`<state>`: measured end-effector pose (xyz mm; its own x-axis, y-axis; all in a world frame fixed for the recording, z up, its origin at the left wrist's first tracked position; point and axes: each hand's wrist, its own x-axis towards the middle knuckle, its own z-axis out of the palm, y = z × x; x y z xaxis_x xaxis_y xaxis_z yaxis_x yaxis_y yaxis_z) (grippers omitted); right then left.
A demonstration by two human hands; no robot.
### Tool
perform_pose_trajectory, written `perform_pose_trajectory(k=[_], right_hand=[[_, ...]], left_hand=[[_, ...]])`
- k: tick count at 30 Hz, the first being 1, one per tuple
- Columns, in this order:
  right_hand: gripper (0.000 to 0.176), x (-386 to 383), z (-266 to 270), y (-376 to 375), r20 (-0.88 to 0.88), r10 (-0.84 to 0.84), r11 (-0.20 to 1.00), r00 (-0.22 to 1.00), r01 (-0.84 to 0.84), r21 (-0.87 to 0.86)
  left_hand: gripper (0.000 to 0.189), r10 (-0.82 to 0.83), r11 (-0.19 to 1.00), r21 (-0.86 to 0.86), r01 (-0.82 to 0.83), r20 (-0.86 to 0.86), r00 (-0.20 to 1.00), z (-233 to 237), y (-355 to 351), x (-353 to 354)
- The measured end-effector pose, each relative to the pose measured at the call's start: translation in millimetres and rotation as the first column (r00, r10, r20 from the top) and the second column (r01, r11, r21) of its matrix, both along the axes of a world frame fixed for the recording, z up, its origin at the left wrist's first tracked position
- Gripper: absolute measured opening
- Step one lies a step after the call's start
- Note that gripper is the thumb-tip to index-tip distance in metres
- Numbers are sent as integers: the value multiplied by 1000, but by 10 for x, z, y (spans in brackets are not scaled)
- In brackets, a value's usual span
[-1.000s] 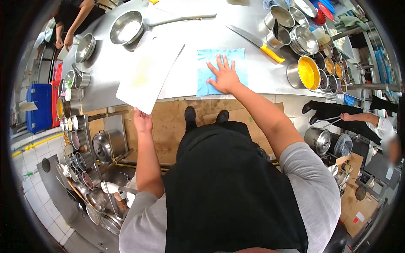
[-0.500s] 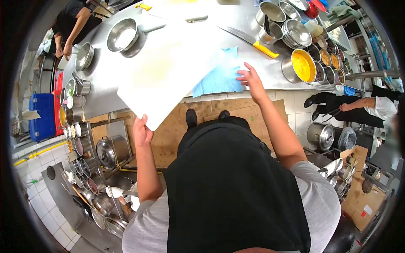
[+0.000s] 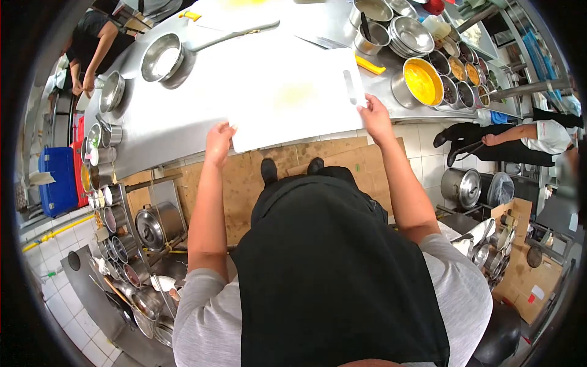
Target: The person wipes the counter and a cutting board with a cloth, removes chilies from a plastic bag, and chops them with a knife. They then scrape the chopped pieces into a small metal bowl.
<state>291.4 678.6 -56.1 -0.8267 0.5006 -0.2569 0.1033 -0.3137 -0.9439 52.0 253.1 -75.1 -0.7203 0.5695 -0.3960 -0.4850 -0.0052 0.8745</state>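
Observation:
A white cutting board lies across the near edge of the steel table, a faint yellow stain in its middle. My left hand is closed on its near left corner. At the right end, below the handle slot, my right hand pinches the near corner. Just past the board's right end is a knife with a yellow handle; part of it is hidden by the board. The blue cloth is out of sight.
A pot of yellow liquid stands right of the board, near stacked steel bowls and several small containers. A steel bowl sits at left. Another board lies behind. Co-workers are at far left and right.
The board has turned from slanted to nearly square with the table edge and now covers the blue cloth's place. My right hand has gone from open and free to gripping the board.

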Motion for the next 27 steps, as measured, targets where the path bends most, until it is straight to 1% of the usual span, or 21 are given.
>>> perform_pose_trajectory(k=[1, 2, 3, 4, 6, 7, 8, 9, 10, 12, 14, 15, 16, 17, 18, 20, 21, 23, 25, 26, 27], right_hand=[[64, 13, -28, -64, 240, -101, 855, 965, -39, 516], [74, 6, -42, -91, 375, -307, 473, 875, -201, 858], [90, 34, -137, -62, 280, -245, 468, 928, -140, 872], [90, 23, -187, -96, 279, -247, 469, 928, -138, 872], [91, -15, -299, -273, 201, -138, 310, 970, -151, 939], [93, -48, -299, -372, 288, -109, 285, 952, -247, 926], [93, -111, -294, -447, 287, -112, 286, 951, -246, 926], [94, -167, -316, -504, 420, -89, 172, 903, -401, 900], [96, -183, -376, -523, 548, -83, 54, 832, -545, 837], [97, -252, -367, -492, 620, -67, 67, 782, -616, 785], [87, -438, -96, -418, 715, -35, 145, 698, -705, 695], [87, -508, -113, -280, 716, -43, 147, 697, -704, 694], [80, -602, -174, -86, 540, -68, 319, 839, -495, 808], [72, -684, -253, 105, 341, -129, 469, 931, -246, 848], [72, -771, -360, 314, 342, -128, 470, 931, -246, 848], [50, -818, -563, 640, 95, -236, 146, 967, -61, 987], [50, -743, -477, 664, 95, -232, 149, 968, -61, 987], [33, -525, -127, 639, 199, -66, 471, 978, -145, 870], [25, -86, 45, 489, 343, 52, 575, 938, -309, 757], [26, 259, 23, 419, 328, 207, 683, 922, -376, 626], [22, 610, 61, 364, 518, 266, 586, 813, -563, 583]], left_hand=[[64, 34, 888, -436, -146, -254, 967, 66, 75, -22], [68, -51, 585, -723, -367, -484, 873, 138, 158, -59], [77, -38, 598, -656, -460, -597, 801, -23, 188, -76], [77, -40, 599, -656, -460, -598, 800, 5, 283, -44], [87, -326, 672, -565, -479, -807, 493, -5, 552, 154], [87, -329, 672, -566, -477, -806, 492, -40, 676, 215], [92, -449, 672, -614, -415, -783, 431, -76, 817, 267], [97, -559, 661, -662, -353, -748, 358, -107, 933, 322], [97, -560, 663, -663, -348, -747, 357, -76, 1030, 390], [100, -758, 368, -906, -207, -422, 497, -11, 1180, 467], [102, -762, 351, -913, -210, -408, 503, -60, 1215, 450], [103, -758, 363, -909, -204, -416, 503, -78, 1196, 424], [103, -753, 374, -906, -198, -422, 506, -92, 1195, 419], [103, -753, 376, -906, -195, -421, 506, -86, 1216, 426], [104, -762, 354, -917, -183, -397, 512, -58, 1234, 415], [105, -773, 325, -930, -170, -365, 520, 14, 1234, 417], [106, -780, 294, -945, -142, -323, 537, 64, 1257, 421], [108, -776, 269, -956, -120, -289, 560, 197, 1328, 400], [105, -784, 209, -977, -47, -196, 590, 306, 1363, 411], [105, -776, 212, -976, -49, -199, 599, 299, 1361, 408], [105, -779, 217, -975, -47, -202, 594, 285, 1349, 409]])
